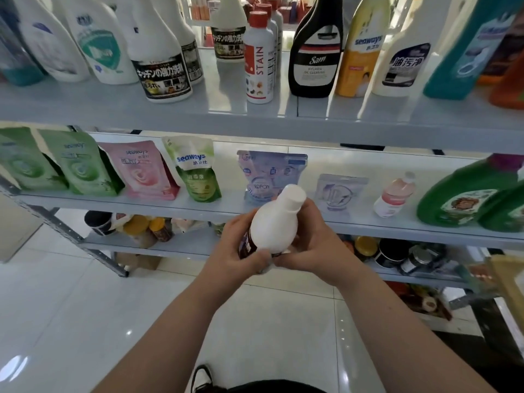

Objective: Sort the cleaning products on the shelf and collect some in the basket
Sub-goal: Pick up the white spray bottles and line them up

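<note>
I hold a white bottle point(276, 222) with a white cap and a dark label in front of the middle shelf point(368, 225). My left hand point(241, 251) grips its lower body from the left. From the right, my right hand point(309, 245) wraps around it, fingers curled behind. The bottle tilts with its cap pointing up and away. The top shelf point(198, 114) carries a row of cleaning bottles, among them a white STAIN bottle point(258, 61) and a black Sam bottle point(314, 55). No basket is clearly visible.
The middle shelf carries green point(82, 165) and pink point(141, 171) seaways pouches, pale pouches point(269, 171), a small pink bottle point(394, 194) and green jugs point(465, 197). Jars and cans point(397, 251) fill the lower shelf. White tile floor point(85, 307) lies below. A wooden object point(507, 279) shows at right.
</note>
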### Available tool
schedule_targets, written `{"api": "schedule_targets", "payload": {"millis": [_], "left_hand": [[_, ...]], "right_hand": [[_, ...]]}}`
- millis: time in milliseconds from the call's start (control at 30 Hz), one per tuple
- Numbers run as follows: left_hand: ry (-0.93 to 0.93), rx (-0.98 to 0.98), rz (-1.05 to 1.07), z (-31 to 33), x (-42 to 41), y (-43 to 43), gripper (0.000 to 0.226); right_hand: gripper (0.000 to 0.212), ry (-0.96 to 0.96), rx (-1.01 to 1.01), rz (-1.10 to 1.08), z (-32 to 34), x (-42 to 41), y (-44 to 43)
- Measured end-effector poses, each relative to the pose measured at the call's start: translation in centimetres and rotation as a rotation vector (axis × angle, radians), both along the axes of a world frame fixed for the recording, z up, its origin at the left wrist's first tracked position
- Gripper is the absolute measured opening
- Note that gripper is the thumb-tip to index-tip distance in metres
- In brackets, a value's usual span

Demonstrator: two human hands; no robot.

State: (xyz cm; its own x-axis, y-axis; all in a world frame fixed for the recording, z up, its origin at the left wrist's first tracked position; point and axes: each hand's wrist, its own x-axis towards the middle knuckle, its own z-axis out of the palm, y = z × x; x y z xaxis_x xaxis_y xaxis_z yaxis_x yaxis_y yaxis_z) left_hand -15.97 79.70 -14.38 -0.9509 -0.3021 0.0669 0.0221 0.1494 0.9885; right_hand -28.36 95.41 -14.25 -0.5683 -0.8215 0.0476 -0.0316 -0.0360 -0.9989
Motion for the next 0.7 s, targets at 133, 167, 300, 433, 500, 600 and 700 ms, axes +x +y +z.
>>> {"api": "schedule_targets", "payload": {"millis": [133,167,300,433,500,600,700], "left_hand": [[-0.021,-0.062,0.133,0.3,0.2,-1.6,0.065],[-0.043,0.034,0.161,0.5,0.2,-2.0,0.064],[-0.181,0.719,0.270,0.8,0.0,-4.1,0.049],[-0.256,0.917,0.198,1.0,0.4,-6.1,0.063],[-0.278,1.062,0.125,0.8,0.7,-7.1,0.060],[-0.322,1.214,-0.047,0.5,1.3,-8.9,0.053],[-0.361,1.216,-0.146,0.3,1.7,-11.3,0.052]], "right_hand": [[0.087,-0.069,-0.028,0.023,-0.2,0.1,-1.9],[0.082,-0.130,-0.039,0.031,-0.2,0.1,-2.6],[0.063,-0.443,-0.058,-0.014,-0.2,0.8,-5.6],[0.048,-0.624,-0.141,-0.016,-0.1,2.7,-8.9],[0.056,-0.652,-0.142,-0.046,0.1,3.3,-10.6],[0.094,-0.639,-0.146,-0.041,-0.2,3.8,-12.8],[0.106,-0.615,-0.144,-0.054,-0.2,4.0,-14.1]]}}
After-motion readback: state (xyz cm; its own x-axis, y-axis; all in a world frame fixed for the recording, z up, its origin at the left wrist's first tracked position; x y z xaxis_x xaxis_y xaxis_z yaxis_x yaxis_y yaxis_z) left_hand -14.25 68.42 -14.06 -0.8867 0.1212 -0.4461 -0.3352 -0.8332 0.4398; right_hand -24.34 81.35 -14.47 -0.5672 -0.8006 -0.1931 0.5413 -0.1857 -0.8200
